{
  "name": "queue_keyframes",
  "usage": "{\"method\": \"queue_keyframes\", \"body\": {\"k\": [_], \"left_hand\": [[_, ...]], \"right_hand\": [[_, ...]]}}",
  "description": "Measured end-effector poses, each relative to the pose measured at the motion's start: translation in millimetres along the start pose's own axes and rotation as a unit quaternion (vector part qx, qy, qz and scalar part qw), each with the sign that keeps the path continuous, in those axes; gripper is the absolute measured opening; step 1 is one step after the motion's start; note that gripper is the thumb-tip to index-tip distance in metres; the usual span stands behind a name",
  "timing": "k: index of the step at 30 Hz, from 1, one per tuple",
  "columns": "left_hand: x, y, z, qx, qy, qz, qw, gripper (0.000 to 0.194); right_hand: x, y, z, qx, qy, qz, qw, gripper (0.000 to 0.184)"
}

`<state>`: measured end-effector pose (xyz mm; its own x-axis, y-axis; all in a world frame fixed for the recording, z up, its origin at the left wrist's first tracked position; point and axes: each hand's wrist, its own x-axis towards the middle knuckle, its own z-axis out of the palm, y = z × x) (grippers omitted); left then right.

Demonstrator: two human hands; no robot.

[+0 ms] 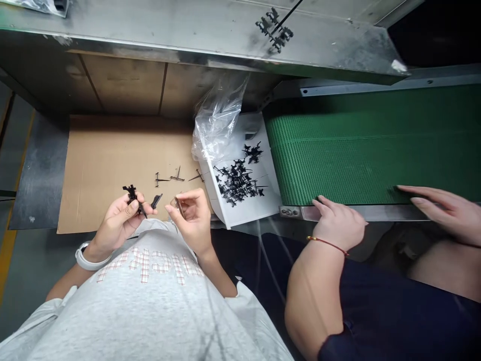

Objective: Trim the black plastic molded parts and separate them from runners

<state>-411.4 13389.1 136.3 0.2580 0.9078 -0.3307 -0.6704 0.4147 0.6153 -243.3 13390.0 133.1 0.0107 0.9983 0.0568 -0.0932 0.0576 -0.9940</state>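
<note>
My left hand (122, 218), with a white band at the wrist, is closed on a small black plastic part (131, 193) with short prongs, held above the cardboard's front edge. A second dark piece (156, 201) sticks out by its fingertips; whether it joins the first I cannot tell. To the right, my right hand (193, 218) pinches a thin, shiny, brownish piece (179, 206) between thumb and fingers. Its kind is not clear. Beyond my hands, several thin black branched plastic pieces (177, 175) lie on the cardboard sheet (97, 160).
A white bin (216, 198) with many black parts (238, 183) and a clear plastic bag (220, 125) stands right of the cardboard. A green conveyor belt (368, 145) runs further right, with a co-worker's hands (340, 223) at its edge. A metal ledge (169, 30) overhangs the back.
</note>
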Motion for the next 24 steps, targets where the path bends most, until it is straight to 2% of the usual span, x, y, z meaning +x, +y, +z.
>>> {"method": "queue_keyframes", "body": {"k": [2,5,8,10,12,13,14,16,18,19,21,22,24], "left_hand": [[2.4,-1.1,-3.8,-0.006,0.011,-0.010,1.000,0.018],[4.7,-1.5,-12.2,-0.008,0.027,-0.032,0.999,0.020],[5.6,0.0,-22.4,-0.006,0.043,-0.043,0.998,0.023],[6.1,1.2,-28.6,0.002,0.053,-0.046,0.998,0.025],[7.0,1.7,-33.0,0.010,0.060,-0.049,0.997,0.027],[7.6,1.6,-34.4,0.013,0.062,-0.051,0.997,0.028],[8.4,1.4,-35.2,0.016,0.061,-0.054,0.997,0.029],[10.2,0.4,-35.4,0.019,0.058,-0.062,0.996,0.030],[12.1,-0.8,-34.2,0.018,0.056,-0.070,0.996,0.031],[12.9,-1.4,-33.4,0.016,0.057,-0.073,0.996,0.031],[14.2,-2.3,-31.6,0.013,0.061,-0.075,0.995,0.032],[14.6,-2.6,-31.0,0.012,0.063,-0.076,0.995,0.032],[15.1,-2.9,-30.6,0.013,0.066,-0.078,0.995,0.032]], "right_hand": [[6.6,12.5,-3.2,-0.019,0.009,0.042,0.999,0.024],[25.8,34.8,-16.8,-0.109,0.015,0.093,0.990,0.026],[46.6,39.0,-57.1,-0.197,0.073,0.091,0.973,0.028],[51.9,24.2,-105.4,-0.213,0.113,0.075,0.968,0.030],[47.2,1.8,-167.3,-0.215,0.162,0.050,0.962,0.035],[42.0,-8.4,-200.1,-0.212,0.189,0.034,0.958,0.042],[35.8,-15.9,-232.2,-0.208,0.216,0.019,0.954,0.059],[23.4,-20.5,-287.9,-0.184,0.266,-0.014,0.946,0.057],[14.4,-14.4,-325.3,-0.126,0.270,-0.036,0.954,0.055],[11.7,-10.6,-336.0,-0.122,0.260,-0.042,0.957,0.053],[9.7,-7.6,-341.7,-0.133,0.237,-0.058,0.961,0.048],[10.6,-9.4,-337.2,-0.145,0.226,-0.068,0.961,0.048],[17.5,-17.9,-315.0,-0.186,0.168,-0.054,0.967,0.053]]}}
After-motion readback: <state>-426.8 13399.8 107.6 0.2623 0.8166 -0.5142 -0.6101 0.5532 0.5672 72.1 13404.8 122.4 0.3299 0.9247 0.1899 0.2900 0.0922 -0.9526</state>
